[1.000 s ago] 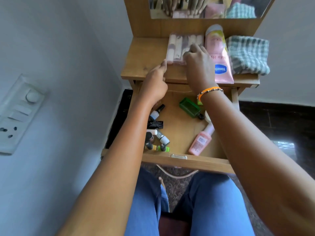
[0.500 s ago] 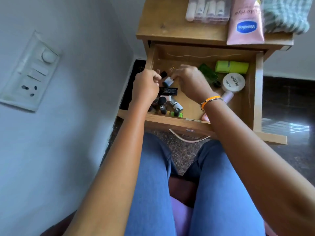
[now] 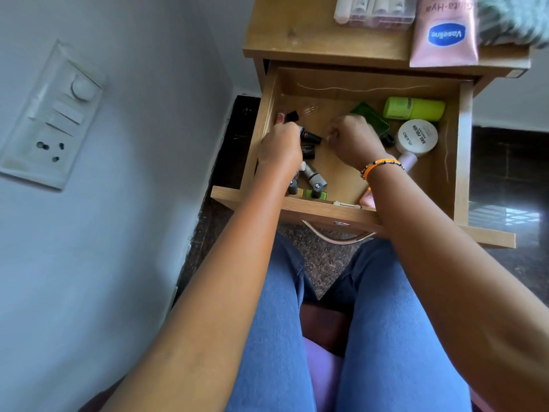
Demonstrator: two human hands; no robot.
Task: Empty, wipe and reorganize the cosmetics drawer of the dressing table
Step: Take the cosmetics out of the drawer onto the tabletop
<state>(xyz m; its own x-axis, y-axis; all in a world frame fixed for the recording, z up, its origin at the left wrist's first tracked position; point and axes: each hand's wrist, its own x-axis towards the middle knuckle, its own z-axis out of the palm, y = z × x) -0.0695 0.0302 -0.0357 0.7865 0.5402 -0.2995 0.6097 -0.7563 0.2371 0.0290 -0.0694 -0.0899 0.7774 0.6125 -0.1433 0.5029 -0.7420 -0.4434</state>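
The wooden drawer of the dressing table stands pulled out over my knees. My left hand grips a small nail polish bottle whose black cap pokes out to the right. My right hand, with an orange bracelet, hovers beside it with fingers curled downward; what they hold is hidden. Several more nail polish bottles lie below my left hand. A lime-green bottle, a white round jar, a green flat case and a pink bottle lie in the drawer's right half.
On the tabletop lie a pink Vaseline tube, a clear case of sticks and a checkered cloth. A wall with a switch panel is close on the left. Dark floor lies to the right.
Both hands left the clear case on the tabletop and dropped into the drawer. My view tilted down. My left hand has closed round a black-capped bottle.
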